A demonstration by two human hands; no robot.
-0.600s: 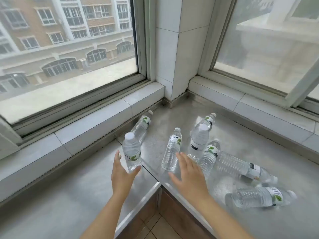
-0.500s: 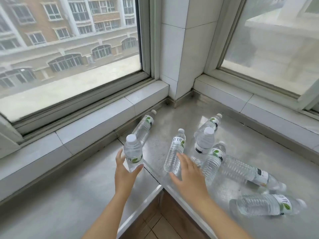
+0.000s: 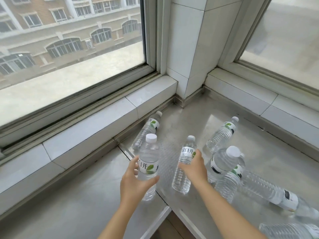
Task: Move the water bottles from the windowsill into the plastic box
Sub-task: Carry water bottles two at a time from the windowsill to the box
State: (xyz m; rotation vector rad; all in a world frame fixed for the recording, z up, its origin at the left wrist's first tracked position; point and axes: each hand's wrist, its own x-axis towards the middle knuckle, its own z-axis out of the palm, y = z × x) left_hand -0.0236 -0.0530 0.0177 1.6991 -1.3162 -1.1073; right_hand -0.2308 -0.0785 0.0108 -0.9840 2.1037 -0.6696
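Several clear water bottles with white caps and green-leaf labels are on the steel windowsill [image 3: 193, 111]. My left hand [image 3: 133, 184] wraps an upright bottle [image 3: 149, 157] near the sill's inner corner, fingers on its left side and thumb across the front. My right hand [image 3: 194, 168] closes around the labelled part of the middle bottle [image 3: 185, 152], whose cap points away from me. Another upright bottle [image 3: 224, 161] stands just right of that hand. The plastic box is not in view.
More bottles lie on the sill: one along the left window ledge [image 3: 149, 128], one further back right [image 3: 222, 133], one leaning [image 3: 227, 185], a long one [image 3: 269, 192] and one at the bottom right edge [image 3: 290, 231]. A tiled pillar [image 3: 186, 57] fills the corner. Brown floor [image 3: 165, 228] shows below the sill's edge.
Both hands have reached forward from open, hovering poses and closed onto bottles: the left on the upright bottle, the right on the middle one. The view has moved closer.
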